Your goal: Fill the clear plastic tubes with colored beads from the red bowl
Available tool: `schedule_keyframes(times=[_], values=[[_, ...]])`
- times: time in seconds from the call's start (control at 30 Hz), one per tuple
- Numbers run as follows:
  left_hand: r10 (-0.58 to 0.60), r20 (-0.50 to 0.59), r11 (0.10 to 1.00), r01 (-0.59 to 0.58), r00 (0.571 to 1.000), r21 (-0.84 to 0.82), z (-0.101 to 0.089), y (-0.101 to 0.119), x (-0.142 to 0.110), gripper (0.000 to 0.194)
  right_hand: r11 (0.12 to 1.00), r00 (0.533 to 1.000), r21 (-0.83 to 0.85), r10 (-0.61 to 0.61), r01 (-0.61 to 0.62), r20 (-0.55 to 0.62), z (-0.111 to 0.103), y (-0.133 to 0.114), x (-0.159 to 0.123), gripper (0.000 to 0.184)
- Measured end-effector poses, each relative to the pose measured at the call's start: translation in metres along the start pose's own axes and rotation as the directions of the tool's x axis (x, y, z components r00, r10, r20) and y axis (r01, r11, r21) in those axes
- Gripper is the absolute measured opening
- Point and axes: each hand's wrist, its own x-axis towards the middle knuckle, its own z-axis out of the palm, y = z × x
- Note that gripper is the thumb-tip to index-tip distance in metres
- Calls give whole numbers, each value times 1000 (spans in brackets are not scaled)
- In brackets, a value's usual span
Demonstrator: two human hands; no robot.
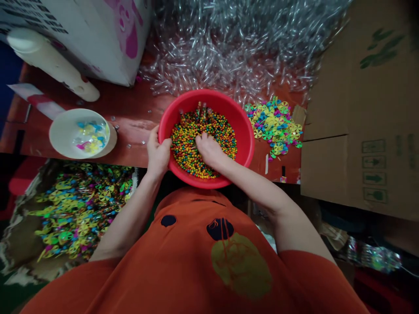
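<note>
Steadying a round red plastic basin (244, 131) by its near-left rim, the person's left hand (158, 153) has its fingers curled over the edge, thumb to the inside, while the right hand (209, 149) rests knuckles-up in the heap of small multicoloured round beads (209, 126) that fills it, fingers bent down among them; whether they pinch anything cannot be told. The beads look hard, smooth and light singly, likely to roll and slip from a loose hold, so a scoop or a close pinch would serve better than a flat grab; the basin seems stiff and best taken at its rim. It overhangs the near edge of the reddish wooden worktop (131, 113), just under both wrists. Beyond the fingers lies a wide drift of clear plastic tubes (235, 43); right of the right hand, a scatter of yellow and green plastic pinwheel discs (275, 124), then a brown cardboard box (360, 109) closing that side. Left of the left hand sits a white round bowl (65, 135), with open worktop between.
</note>
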Motion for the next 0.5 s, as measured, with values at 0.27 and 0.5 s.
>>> schedule_keyframes(times=[0.27, 0.5], values=[[-4, -29, 998, 2, 1000, -69, 3, 13, 0, 52, 880, 970, 430, -239, 202, 33, 14, -6, 9, 52], [23, -11, 994, -25, 1000, -104, 3, -3, 4, 47, 942, 998, 334, -9, 30, -63, 5, 64, -11, 56]])
